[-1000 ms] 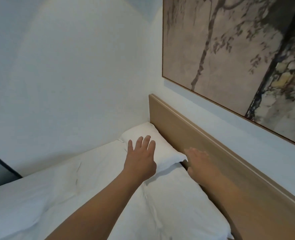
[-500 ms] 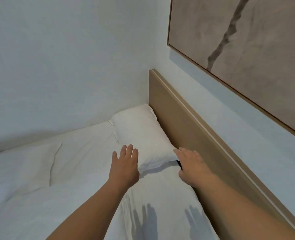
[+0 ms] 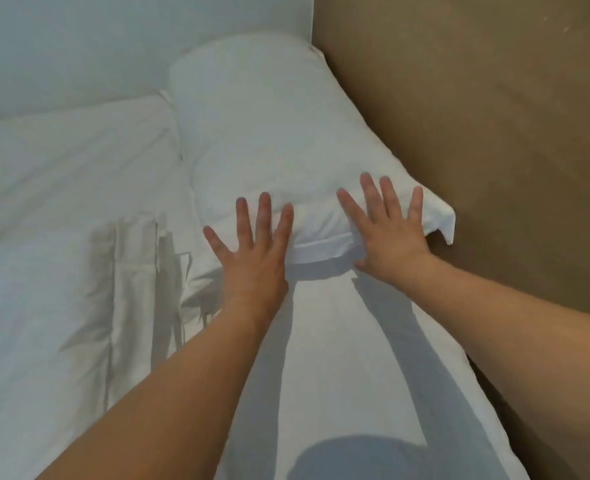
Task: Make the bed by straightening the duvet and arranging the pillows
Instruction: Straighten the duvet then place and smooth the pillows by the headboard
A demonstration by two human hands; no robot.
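I press my left hand (image 3: pixel 252 258) and right hand (image 3: pixel 388 233), fingers spread flat, on the near end of the pillow (image 3: pixel 279 140) to settle it against the headboard (image 3: pixel 494 133), beside the duvet (image 3: pixel 61 237).

The white rectangular cloth pillow (image 3: pixel 272 133) beneath the fingers of both hands is matt woven fabric, smooth over most of its face, with fine creases and a flat stitched hem along the edge nearest the wrists. The white cloth duvet (image 3: pixel 61 209) to the left of the left hand (image 3: pixel 252 258) is the same matt fabric, rumpled into long soft folds, while the white cloth surface under the forearms lies smoother. The tan wood-look headboard panel (image 3: pixel 487 133) to the right of the right hand (image 3: pixel 387 233) has a matt, even finish with faint mottling and no visible gloss.
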